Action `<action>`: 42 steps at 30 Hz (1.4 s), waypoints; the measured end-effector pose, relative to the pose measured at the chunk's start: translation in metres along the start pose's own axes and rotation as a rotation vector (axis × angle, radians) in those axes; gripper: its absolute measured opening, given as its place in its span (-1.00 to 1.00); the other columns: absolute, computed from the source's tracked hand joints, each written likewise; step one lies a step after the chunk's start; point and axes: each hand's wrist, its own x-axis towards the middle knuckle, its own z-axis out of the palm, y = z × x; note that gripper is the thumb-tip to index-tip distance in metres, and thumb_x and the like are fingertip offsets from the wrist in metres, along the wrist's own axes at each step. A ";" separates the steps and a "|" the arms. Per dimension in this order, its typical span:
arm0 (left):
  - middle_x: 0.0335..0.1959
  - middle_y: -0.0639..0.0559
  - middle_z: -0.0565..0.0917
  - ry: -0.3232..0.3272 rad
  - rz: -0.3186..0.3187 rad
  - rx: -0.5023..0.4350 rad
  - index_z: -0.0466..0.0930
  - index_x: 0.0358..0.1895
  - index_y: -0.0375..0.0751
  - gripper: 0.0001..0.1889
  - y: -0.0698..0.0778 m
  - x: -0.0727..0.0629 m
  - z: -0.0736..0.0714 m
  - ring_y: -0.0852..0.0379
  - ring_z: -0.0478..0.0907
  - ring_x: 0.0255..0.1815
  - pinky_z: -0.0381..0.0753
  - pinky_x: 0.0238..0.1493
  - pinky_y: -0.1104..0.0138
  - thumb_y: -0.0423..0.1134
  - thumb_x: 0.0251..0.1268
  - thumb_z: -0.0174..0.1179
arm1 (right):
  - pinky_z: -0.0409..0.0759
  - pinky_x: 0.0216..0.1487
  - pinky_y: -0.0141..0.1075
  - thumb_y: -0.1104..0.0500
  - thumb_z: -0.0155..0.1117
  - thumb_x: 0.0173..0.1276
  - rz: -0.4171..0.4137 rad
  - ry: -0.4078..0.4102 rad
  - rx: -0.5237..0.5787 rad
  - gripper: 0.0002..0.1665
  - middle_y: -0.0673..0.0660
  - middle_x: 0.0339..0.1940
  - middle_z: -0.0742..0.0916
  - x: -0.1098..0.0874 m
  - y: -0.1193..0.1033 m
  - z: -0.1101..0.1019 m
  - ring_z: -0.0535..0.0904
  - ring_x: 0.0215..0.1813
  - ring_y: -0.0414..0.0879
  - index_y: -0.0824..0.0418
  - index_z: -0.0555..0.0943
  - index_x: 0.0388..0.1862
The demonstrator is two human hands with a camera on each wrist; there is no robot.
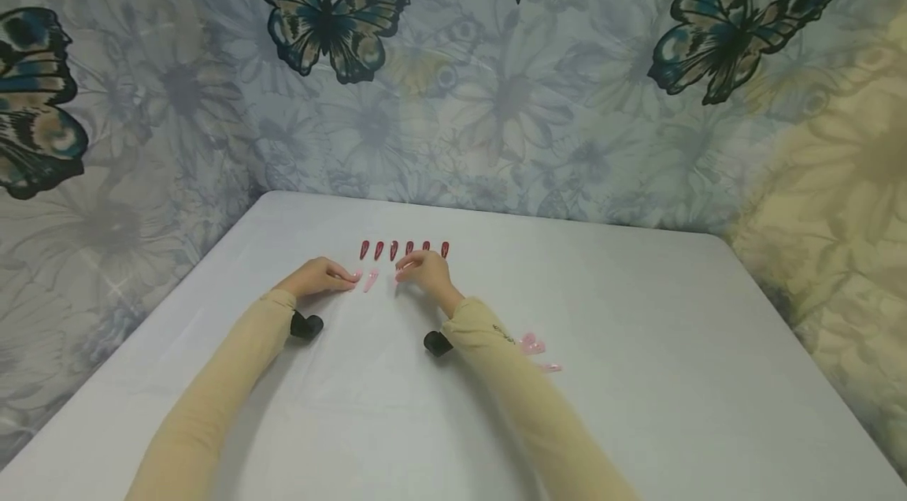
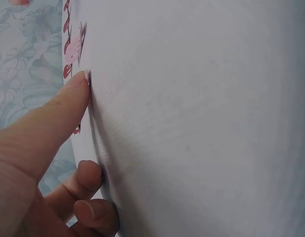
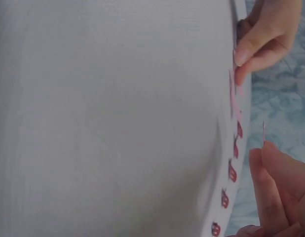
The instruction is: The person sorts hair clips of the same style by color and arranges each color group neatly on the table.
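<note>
Several glossy red false nails [image 1: 394,250] lie in a row near the far side of the white table. In front of the row's left end is a pink false nail [image 1: 372,280]. Just left of it, my left hand [image 1: 319,278] pinches another pink nail [image 1: 357,273] at the tabletop, thumb tip right at it in the left wrist view. My right hand [image 1: 428,274] holds a third pink nail [image 3: 264,131] between thumb and forefinger, seen edge-on in the right wrist view. In the head view this hand overlaps part of the red row.
More pink nails [image 1: 531,343] lie on the white table [image 1: 673,375] beside my right forearm, partly hidden by the sleeve [image 1: 520,375]. A butterfly-patterned wall [image 1: 510,99] borders the table's back and sides. Dark wrist cameras [image 1: 307,326] hang under both wrists.
</note>
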 end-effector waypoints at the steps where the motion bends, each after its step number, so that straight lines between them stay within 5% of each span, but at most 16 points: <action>1: 0.15 -0.34 0.60 -0.001 0.003 -0.002 0.69 0.00 -0.31 -0.67 0.000 0.000 0.000 -0.34 0.44 0.29 0.40 0.30 -0.08 -0.15 0.31 0.27 | 0.51 -0.07 -0.34 0.27 0.44 0.15 -0.001 0.000 0.002 -0.80 0.25 -0.26 0.81 0.000 0.000 0.002 0.67 -0.09 0.03 0.28 0.75 -0.21; 15: 0.16 -0.32 0.61 -0.005 0.003 -0.013 0.68 0.01 -0.32 -0.67 0.001 -0.007 -0.001 -0.34 0.45 0.28 0.39 0.31 -0.11 -0.16 0.31 0.26 | 0.47 -0.31 -0.47 0.34 0.39 0.17 -0.098 -0.033 -0.056 -0.88 0.25 -0.30 0.80 0.006 0.012 0.026 0.68 -0.23 -0.01 0.28 0.71 -0.28; 26: 0.12 -0.30 0.64 0.018 0.006 -0.014 0.70 0.00 -0.32 -0.67 0.000 -0.002 0.000 -0.30 0.48 0.25 0.43 0.28 -0.06 -0.16 0.30 0.27 | 0.59 -0.14 -0.33 0.38 0.41 0.12 -0.241 0.046 -0.149 -0.91 0.22 -0.38 0.78 0.005 0.016 0.031 0.72 -0.22 0.04 0.30 0.68 -0.36; 42: 0.12 -0.30 0.64 0.021 0.019 -0.026 0.69 0.00 -0.32 -0.67 -0.002 -0.003 0.002 -0.32 0.48 0.26 0.41 0.29 -0.09 -0.17 0.30 0.27 | 0.52 -0.18 -0.34 0.30 0.45 0.14 -0.138 0.048 -0.148 -0.84 0.23 -0.28 0.78 0.001 0.010 0.034 0.66 -0.20 0.02 0.33 0.71 -0.28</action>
